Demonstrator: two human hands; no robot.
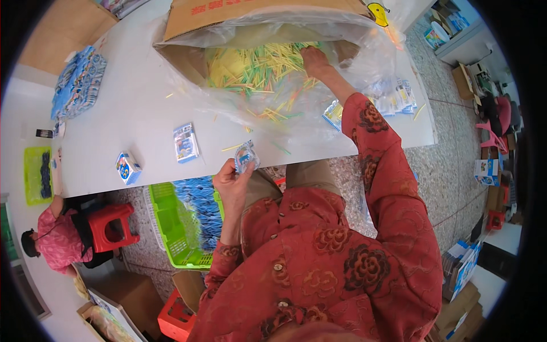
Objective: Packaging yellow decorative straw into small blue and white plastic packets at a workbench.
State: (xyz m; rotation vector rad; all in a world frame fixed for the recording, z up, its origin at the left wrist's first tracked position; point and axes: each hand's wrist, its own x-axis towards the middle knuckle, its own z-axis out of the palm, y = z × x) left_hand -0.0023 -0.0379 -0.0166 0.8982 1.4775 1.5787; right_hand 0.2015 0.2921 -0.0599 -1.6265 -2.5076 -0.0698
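My left hand (pixel 232 181) holds a small clear plastic packet (pixel 246 155) at the near edge of the white table (pixel 131 102). My right hand (pixel 315 60) reaches far forward into a clear plastic bag (pixel 364 51) lining a tipped cardboard box (pixel 194 17). Its fingers rest among a heap of thin yellow and green sticks (pixel 256 65), and whether they grip any is hidden. Several loose sticks (pixel 273 114) have spilled onto the table in front of the bag.
A small blue packet (pixel 186 142) and a little box (pixel 127 167) lie on the table, with stacked blue packets (pixel 80 82) at the far left. A green basket (pixel 176 228) of blue packets sits below. Another person (pixel 51 236) sits by a red stool (pixel 112 227).
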